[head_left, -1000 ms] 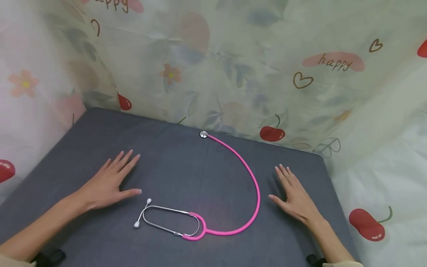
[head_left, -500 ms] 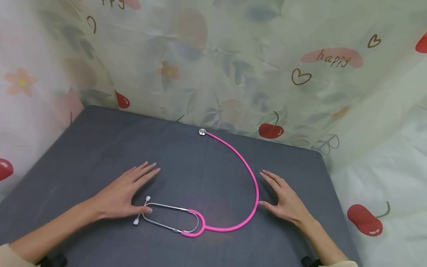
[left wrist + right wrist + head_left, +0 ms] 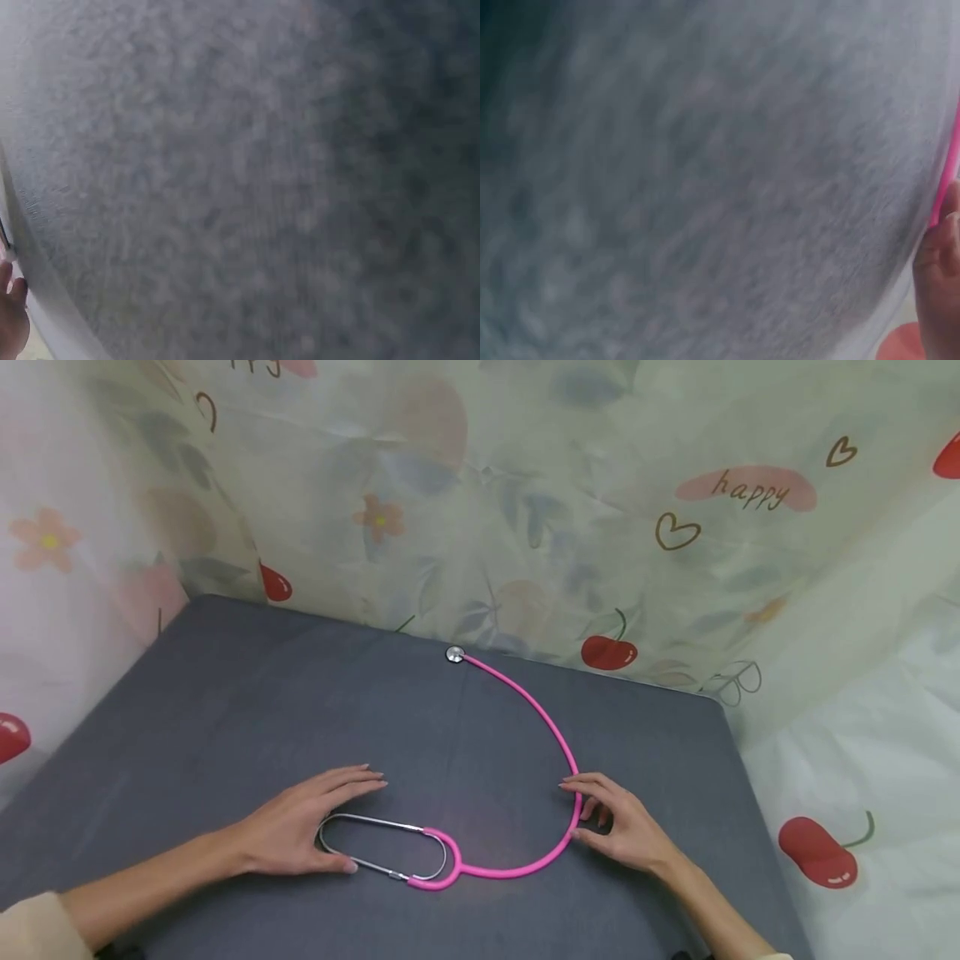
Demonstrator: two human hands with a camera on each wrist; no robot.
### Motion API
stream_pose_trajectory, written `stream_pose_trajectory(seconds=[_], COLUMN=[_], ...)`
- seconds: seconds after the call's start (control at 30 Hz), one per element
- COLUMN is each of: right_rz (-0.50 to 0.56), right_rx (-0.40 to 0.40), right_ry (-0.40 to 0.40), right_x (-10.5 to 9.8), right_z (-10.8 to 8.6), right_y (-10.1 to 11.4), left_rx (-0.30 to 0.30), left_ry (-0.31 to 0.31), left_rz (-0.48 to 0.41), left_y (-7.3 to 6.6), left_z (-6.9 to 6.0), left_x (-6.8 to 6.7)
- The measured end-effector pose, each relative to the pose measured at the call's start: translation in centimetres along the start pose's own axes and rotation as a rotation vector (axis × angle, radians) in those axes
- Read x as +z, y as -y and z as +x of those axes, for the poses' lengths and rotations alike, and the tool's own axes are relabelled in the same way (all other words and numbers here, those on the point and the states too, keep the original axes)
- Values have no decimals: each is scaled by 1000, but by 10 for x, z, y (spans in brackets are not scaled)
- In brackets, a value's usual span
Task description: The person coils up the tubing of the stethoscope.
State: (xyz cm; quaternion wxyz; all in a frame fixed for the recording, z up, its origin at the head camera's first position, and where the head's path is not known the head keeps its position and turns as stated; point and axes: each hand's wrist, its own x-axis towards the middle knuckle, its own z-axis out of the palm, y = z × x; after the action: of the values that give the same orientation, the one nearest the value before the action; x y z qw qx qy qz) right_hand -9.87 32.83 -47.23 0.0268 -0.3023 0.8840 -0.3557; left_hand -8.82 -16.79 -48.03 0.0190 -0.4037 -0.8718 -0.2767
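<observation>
A stethoscope lies on the grey table, its pink tube (image 3: 498, 873) curving up the right side to a round metal chest piece (image 3: 455, 654) near the back edge. Over the left end of its metal ear tubes (image 3: 375, 821) is my left hand (image 3: 296, 831), thumb and fingers spread, hiding the ear tips. My right hand (image 3: 628, 827) is at the tube's right bend, fingers bent over it and thumb beside it, with a gap between them. In the right wrist view, the pink tube (image 3: 948, 161) meets the fingers of my right hand (image 3: 939, 281); part of my left hand (image 3: 11, 319) shows in the left wrist view.
Behind the grey table (image 3: 247, 693) hangs a pale curtain (image 3: 487, 510) printed with cherries, flowers and hearts. It also covers the left and right sides.
Both hands have moved inward: the left to the right and nearer over the ear tubes, the right leftward onto the tube with its fingers bending more. The stethoscope lies as before.
</observation>
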Motion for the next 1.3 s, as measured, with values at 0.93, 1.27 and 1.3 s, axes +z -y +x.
stream_pose_trajectory(seconds=[0.93, 1.27, 1.3], right_rz=[25, -18, -24], right_rx=[-21, 14, 20], right_ry=[90, 103, 98], right_x=[7, 3, 3], right_z=[-4, -1, -1], right_y=[-1, 3, 3], left_rx=[84, 36, 44], left_ry=[-42, -36, -41], left_rz=[-94, -151, -151], left_y=[1, 2, 2], left_z=[7, 7, 7], left_x=[26, 24, 24])
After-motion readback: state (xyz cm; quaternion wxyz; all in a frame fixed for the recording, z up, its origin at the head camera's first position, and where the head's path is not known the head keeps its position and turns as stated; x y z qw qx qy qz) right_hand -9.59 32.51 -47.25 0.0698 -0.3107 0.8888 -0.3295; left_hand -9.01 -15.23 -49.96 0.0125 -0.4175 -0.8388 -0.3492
